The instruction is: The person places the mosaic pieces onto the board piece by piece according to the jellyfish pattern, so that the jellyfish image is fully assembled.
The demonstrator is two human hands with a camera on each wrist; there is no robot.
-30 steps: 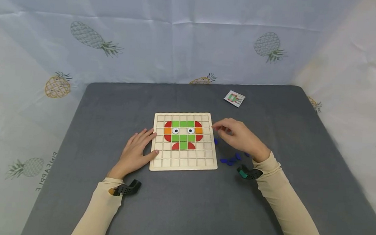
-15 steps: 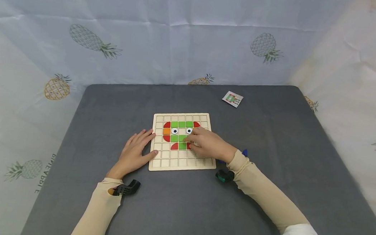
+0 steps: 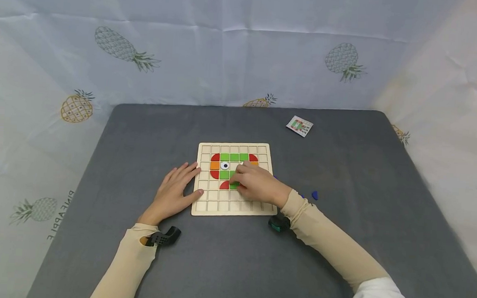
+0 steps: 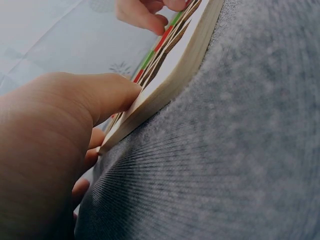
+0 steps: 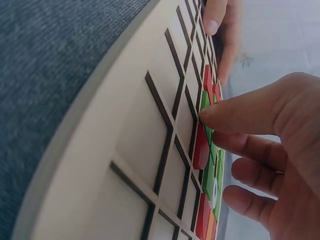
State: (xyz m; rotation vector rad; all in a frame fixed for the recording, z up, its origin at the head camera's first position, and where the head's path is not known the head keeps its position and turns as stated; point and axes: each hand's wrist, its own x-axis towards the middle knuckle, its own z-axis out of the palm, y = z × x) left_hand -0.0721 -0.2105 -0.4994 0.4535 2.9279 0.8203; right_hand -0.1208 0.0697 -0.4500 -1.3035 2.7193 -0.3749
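In the head view a wooden grid board (image 3: 214, 207) lies on the grey table, holding red, green and orange tiles and a round eye tile (image 3: 224, 165). My left hand (image 3: 175, 193) rests at its left edge, fingers straight, with the thumb on the rim in the left wrist view. Over the board's middle, my right hand (image 3: 259, 182) reaches down among the lower tiles. In the right wrist view its thumb and index finger pinch a green tile (image 5: 205, 101) beside a red quarter-round tile (image 5: 201, 148). Part of the pattern is hidden beneath this hand.
Loose blue pieces (image 3: 315, 195) lie right of the board, some hidden behind the right wrist. A small pattern card (image 3: 299, 126) lies at the back right. White pineapple-print cloth (image 3: 186, 64) hangs behind the table (image 3: 231, 267).
My right hand has moved left from beside the board's right edge to above its middle, settling on the lower tiles. The left hand has stayed on the board's left edge.
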